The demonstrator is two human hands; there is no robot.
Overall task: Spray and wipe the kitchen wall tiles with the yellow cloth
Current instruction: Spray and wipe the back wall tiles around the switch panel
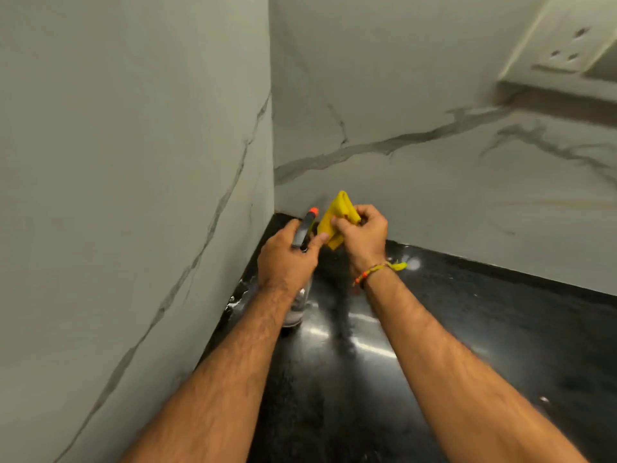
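My left hand (pixel 287 259) grips the black head of a clear spray bottle (pixel 298 305), whose orange nozzle tip points up toward the corner of the walls. The thumb of that hand also touches the lower edge of the yellow cloth (pixel 335 217). My right hand (pixel 362 233) holds the folded cloth with curled fingers, just in front of the right-hand wall. White marble-look wall tiles (pixel 417 78) with grey veins meet at a corner above both hands. Most of the bottle is hidden behind my left wrist.
A glossy black countertop (pixel 500 329) runs below the walls and reflects light. A white socket plate (pixel 564 45) sits on the wall at the top right, above a ledge. The left wall (pixel 133 162) stands close beside my left arm.
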